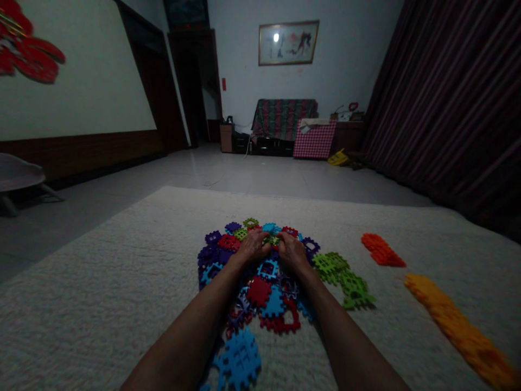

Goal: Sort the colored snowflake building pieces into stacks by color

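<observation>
A heap of toothed plastic building pieces in purple, red, blue and green lies on the pale mat (122,271). Both arms reach over it to its far side. My left hand (254,245) has its fingers bent at the left edge of a green building piece (272,239). From the right, the curled fingers of my right hand (291,250) meet the same piece. Below the hands are a light-blue square piece (267,269) and a red piece (259,291). Nearest to me lies a blue piece (240,358). My forearms hide part of the heap.
Right of the heap lie grouped green pieces (354,288), a red-orange row (382,251) and a long orange-yellow row (459,326). Beyond the mat is a tiled floor (260,171) with a cloth-covered seat (280,119). A grey stool (20,174) stands left.
</observation>
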A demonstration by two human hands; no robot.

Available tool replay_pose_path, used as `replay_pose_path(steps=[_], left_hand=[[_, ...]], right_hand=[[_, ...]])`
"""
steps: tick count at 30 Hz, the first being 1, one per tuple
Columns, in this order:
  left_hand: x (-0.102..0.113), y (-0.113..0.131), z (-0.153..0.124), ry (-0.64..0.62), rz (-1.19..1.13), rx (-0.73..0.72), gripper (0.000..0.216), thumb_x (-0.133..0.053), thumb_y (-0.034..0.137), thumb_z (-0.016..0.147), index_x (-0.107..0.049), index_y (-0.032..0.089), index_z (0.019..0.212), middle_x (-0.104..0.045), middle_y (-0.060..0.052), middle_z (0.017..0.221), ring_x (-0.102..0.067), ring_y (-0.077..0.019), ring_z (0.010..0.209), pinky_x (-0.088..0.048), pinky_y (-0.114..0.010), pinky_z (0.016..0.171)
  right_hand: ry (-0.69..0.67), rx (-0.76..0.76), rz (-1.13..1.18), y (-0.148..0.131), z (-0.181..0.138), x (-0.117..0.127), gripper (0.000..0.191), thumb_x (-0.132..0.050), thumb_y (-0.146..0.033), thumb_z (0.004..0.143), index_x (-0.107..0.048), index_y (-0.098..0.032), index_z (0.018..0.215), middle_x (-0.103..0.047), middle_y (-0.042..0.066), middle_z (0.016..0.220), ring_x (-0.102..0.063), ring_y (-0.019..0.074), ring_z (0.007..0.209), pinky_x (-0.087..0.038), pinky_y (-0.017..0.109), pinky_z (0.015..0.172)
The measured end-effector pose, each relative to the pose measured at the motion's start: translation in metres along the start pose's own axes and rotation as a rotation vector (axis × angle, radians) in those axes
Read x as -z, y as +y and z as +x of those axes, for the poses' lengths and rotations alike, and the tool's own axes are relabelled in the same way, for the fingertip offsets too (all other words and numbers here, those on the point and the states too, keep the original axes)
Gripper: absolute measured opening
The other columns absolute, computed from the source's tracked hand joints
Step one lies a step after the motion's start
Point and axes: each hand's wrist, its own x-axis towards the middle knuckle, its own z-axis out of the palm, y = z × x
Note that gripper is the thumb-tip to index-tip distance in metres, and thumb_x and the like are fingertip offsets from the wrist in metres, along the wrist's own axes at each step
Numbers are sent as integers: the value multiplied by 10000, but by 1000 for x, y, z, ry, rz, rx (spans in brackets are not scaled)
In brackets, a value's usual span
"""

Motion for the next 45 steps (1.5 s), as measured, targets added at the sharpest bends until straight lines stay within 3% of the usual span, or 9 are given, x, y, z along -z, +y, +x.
replay_pose_path(steps=[6, 11, 15, 20, 32, 37, 42, 45], left_hand=[[-3, -1, 3, 142, -219, 25, 417, -635, 165, 778, -701, 215, 1186, -721, -74, 1152, -642, -241, 1121, -509, -402, 1049], [3, -3, 6, 121, -355, 34, 479, -704, 172, 726, -703, 190, 1205, -706, -73, 1115, -645, -240, 1089, -525, -397, 1022], [2, -6, 6, 124, -432, 16, 517, -755, 199, 712, -695, 188, 1225, -694, -79, 1116, -645, -254, 1082, -549, -409, 976], [-5, -8, 8, 119, -408, -75, 549, -788, 208, 695, -683, 206, 1234, -702, -82, 1137, -639, -262, 1108, -537, -433, 1007], [6, 1, 3, 64, -372, -176, 599, -754, 201, 719, -645, 228, 1307, -693, -81, 1186, -629, -253, 1129, -533, -427, 1006], [21, 7, 2, 114, -486, -48, 529, -689, 181, 749, -666, 188, 1277, -706, -92, 1168, -660, -226, 1090, -561, -372, 948], [29, 5, 7, 291, -540, 254, 416, -604, 145, 807, -701, 156, 1211, -763, -102, 1076, -711, -204, 974, -567, -365, 941], [30, 5, 8, 260, -511, 320, 350, -565, 143, 823, -742, 150, 1125, -783, -89, 1000, -722, -198, 904, -574, -349, 915]], right_hand=[[86, 67, 318, 8, 11, -8, 334, -476, -111, 838, -723, -200, 1044, -769, 82, 1106, -706, 214, 1052, -522, 359, 971], [134, -64, 505, 7, 14, -10, 250, -560, -237, 788, -715, -199, 980, -768, 67, 1023, -715, 221, 957, -552, 381, 913], [174, -209, 570, 7, 14, -9, 332, -660, -361, 740, -704, -187, 1019, -757, 64, 955, -716, 233, 907, -561, 368, 866], [126, -336, 585, 7, 17, -7, 501, -731, -392, 685, -675, -169, 1130, -731, 72, 969, -707, 229, 852, -567, 336, 754], [81, -412, 692, 9, 19, -7, 560, -735, -242, 584, -657, -183, 1136, -714, 55, 972, -690, 188, 784, -543, 269, 646], [30, -306, 845, 1, 13, 6, 487, -657, -287, 587, -680, -184, 1063, -716, 11, 820, -653, 185, 668, -525, 293, 604], [176, -199, 959, -1, 15, 12, 394, -668, -383, 608, -698, -181, 945, -763, 43, 927, -687, 217, 875, -543, 331, 809], [230, -186, 960, 3, 16, 13, 407, -631, -437, 663, -710, -170, 960, -766, 60, 964, -682, 218, 909, -529, 337, 855]])
